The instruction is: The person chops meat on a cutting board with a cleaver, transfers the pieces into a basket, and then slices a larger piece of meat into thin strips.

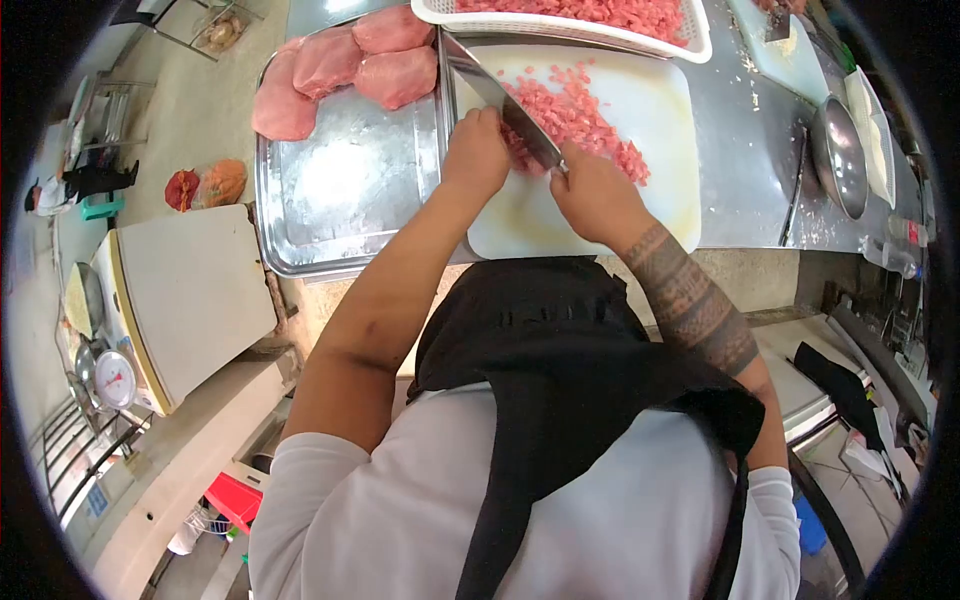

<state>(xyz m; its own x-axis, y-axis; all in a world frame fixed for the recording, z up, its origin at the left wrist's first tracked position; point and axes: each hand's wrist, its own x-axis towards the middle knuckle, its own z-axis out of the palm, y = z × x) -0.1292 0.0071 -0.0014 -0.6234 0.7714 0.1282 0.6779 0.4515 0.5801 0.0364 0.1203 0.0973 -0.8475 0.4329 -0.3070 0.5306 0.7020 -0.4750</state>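
Note:
My right hand [600, 198] is closed round the handle of a large kitchen knife [500, 98], whose wide blade slants up and left over the white cutting board [650, 110]. Diced raw meat [570, 112] is spread on the board, mostly to the right of the blade. Left of the blade, my left hand [478, 152] has its fingers curled down on raw meat close to the steel; the fingertips are partly hidden. Several thick raw meat slabs [328, 62] lie at the far end of a metal tray [340, 215] to the left.
A white basket [600, 38] of diced meat stands beyond the board. To the right are a metal bowl [838, 158], a second board [775, 45] and scraps on the steel table [745, 190]. A dial scale [116, 380] is at far left, near a white-topped surface [195, 290].

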